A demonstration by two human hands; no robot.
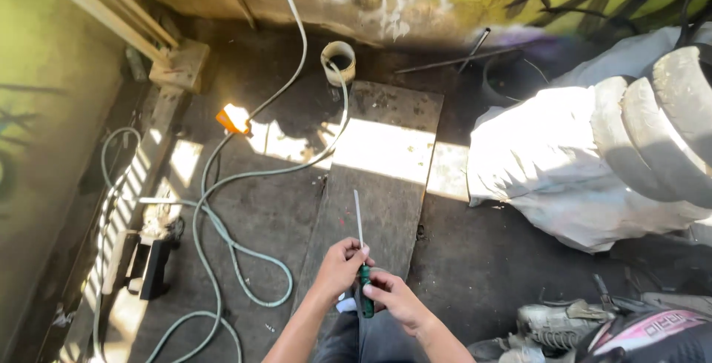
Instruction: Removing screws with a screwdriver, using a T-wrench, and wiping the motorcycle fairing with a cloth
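Left hand [340, 265] closed round screwdriver [361, 259] shaft, right hand [395, 298] gripping its green handle, above wooden board [378, 177]

The screwdriver [361, 259] handle is mostly hidden inside both hands. Tyres [660, 133] run off the right edge; the hose [222, 222] leaves at the bottom.

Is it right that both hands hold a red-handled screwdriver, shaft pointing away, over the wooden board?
Not quite. The head view shows the screwdriver has a green handle, not red. The rest stands: the left hand and the right hand both hold it, shaft pointing away from the person, over the wooden board.
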